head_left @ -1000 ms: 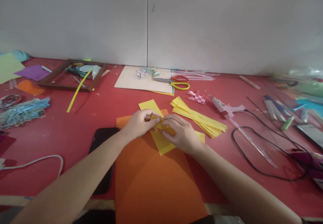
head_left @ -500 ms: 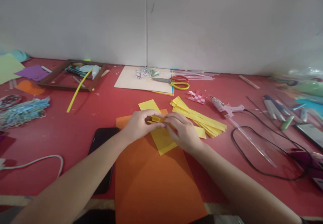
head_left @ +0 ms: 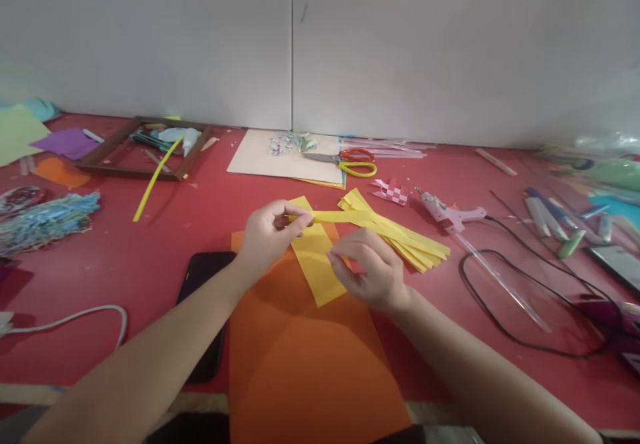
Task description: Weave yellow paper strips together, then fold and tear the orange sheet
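A craft workspace, shown by the hot glue gun (head_left: 447, 215), scissors (head_left: 345, 162), cut paper strips (head_left: 405, 236) and coloured paper sheets (head_left: 310, 351) on a red tabletop (head_left: 165, 277).

Wall (head_left: 400, 51): dim, flat grey; slightly paler low at the left; light source out of view
Table (head_left: 165, 244): muted, even light; faint pale sheen at the left
Orange sheet (head_left: 310, 364): broad, soft-edged shadows
Yellow strip (head_left: 340, 217): bright but not blown out; edges slightly soft
Glue stick (head_left: 503, 283): thin pale glints
Bag (head_left: 607, 164): smeared and stretched at the right edge; fine detail lost
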A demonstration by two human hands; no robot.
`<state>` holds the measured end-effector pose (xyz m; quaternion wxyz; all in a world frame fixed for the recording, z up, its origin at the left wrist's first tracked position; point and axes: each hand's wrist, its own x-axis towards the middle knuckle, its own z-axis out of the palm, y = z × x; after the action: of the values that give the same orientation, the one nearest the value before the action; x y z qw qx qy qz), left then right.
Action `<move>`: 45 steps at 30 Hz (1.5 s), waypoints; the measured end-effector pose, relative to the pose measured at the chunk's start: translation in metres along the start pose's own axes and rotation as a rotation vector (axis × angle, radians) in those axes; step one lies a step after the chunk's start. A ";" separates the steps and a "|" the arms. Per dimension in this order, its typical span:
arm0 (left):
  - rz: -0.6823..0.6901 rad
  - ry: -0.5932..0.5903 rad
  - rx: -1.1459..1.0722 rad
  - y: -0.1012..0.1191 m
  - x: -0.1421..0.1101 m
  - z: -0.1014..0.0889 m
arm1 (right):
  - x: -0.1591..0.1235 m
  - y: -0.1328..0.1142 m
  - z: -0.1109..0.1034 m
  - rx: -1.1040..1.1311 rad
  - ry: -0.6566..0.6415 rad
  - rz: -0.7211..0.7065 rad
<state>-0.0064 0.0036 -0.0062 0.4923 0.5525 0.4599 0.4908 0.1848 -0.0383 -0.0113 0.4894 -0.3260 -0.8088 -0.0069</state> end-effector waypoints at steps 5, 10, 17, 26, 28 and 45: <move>0.038 -0.106 -0.138 0.004 -0.002 0.003 | 0.002 -0.005 0.009 0.455 -0.107 0.680; -0.020 -0.182 -0.135 0.002 -0.006 0.006 | 0.007 -0.005 0.013 0.730 -0.019 0.947; 0.008 -0.228 -0.109 0.002 -0.008 0.006 | 0.005 -0.003 0.013 0.771 0.086 1.001; -0.002 -0.242 -0.075 0.001 -0.006 0.006 | 0.000 0.004 0.014 0.898 0.134 0.982; -0.016 -0.237 -0.073 0.000 -0.006 0.005 | -0.001 0.004 0.015 0.900 0.143 0.985; -0.023 -0.230 -0.077 0.004 -0.007 0.006 | 0.000 0.004 0.013 0.963 0.131 1.061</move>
<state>-0.0012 -0.0044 -0.0033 0.5683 0.5803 0.3877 0.4359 0.1764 -0.0306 -0.0190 0.5638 -0.4221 -0.4236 0.5697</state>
